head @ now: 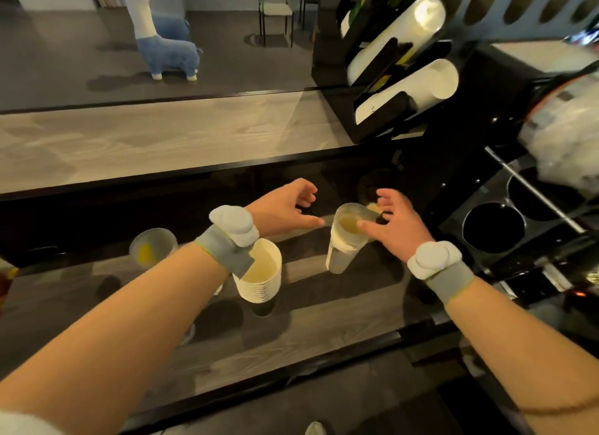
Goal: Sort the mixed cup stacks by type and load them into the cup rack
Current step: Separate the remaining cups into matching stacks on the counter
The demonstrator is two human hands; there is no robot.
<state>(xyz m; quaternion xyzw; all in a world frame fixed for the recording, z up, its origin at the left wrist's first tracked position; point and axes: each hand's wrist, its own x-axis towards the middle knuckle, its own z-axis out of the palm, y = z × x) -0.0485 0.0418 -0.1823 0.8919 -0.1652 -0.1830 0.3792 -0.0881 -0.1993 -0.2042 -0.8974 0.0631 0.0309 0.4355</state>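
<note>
A mixed stack with a clear plastic cup on top [344,240] stands on the counter in the middle. My right hand [393,222] hovers at its rim on the right, fingers spread, thumb touching the rim. My left hand [285,207] is open just left of that stack, index finger pointing at it. A stack of white paper cups [261,277] stands under my left wrist. Another clear plastic cup stack [152,246] stands further left. The black cup rack [382,78] at the upper right holds two slanted rows of white cups [411,91].
A raised wooden ledge [162,139] runs behind the dark counter. Round black holes [492,227] sit in a panel to the right. A bag of clear plastic [567,142] hangs at the far right. A blue and white animal figure [168,52] and chairs stand beyond the counter.
</note>
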